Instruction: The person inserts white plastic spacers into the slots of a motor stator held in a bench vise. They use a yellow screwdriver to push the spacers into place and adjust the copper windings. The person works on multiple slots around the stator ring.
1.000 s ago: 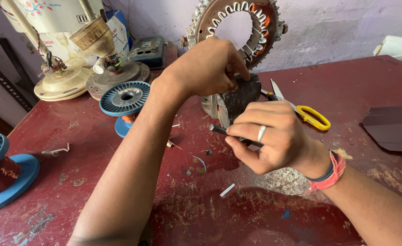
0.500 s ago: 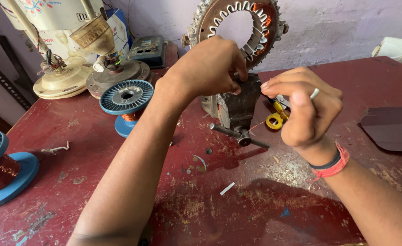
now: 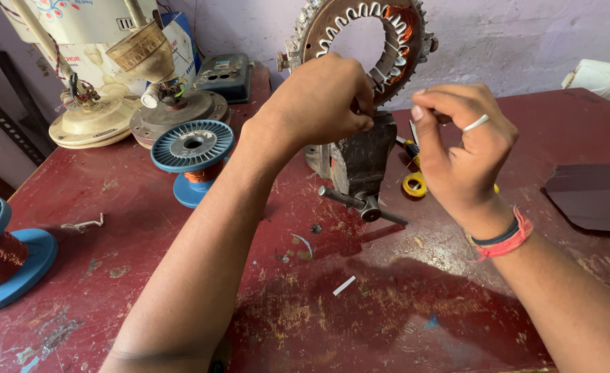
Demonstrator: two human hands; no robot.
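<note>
A round slotted metal stator ring [image 3: 332, 27] with copper windings stands upright, clamped in a dark bench vise [image 3: 360, 155] on the red table [image 3: 146, 228]. My left hand [image 3: 319, 100] pinches at the ring's lower rim, just above the vise jaws. Just right of the ring, my right hand [image 3: 460, 148] is raised with thumb and forefinger pinched together; whether anything is held between them I cannot tell. It wears a ring and a red wristband. The vise handle [image 3: 364, 204] sticks out toward me.
Scissors with yellow handles [image 3: 415, 183] lie behind the vise. A blue spool of copper wire [image 3: 193, 159] stands at centre left, another [image 3: 1, 255] at the left edge. Fan motor parts [image 3: 98, 117] sit at the back left, a dark sheet [image 3: 592, 197] at the right.
My right hand has risen from low in front of the vise to beside the stator ring. The left hand has stayed at the ring's lower rim.
</note>
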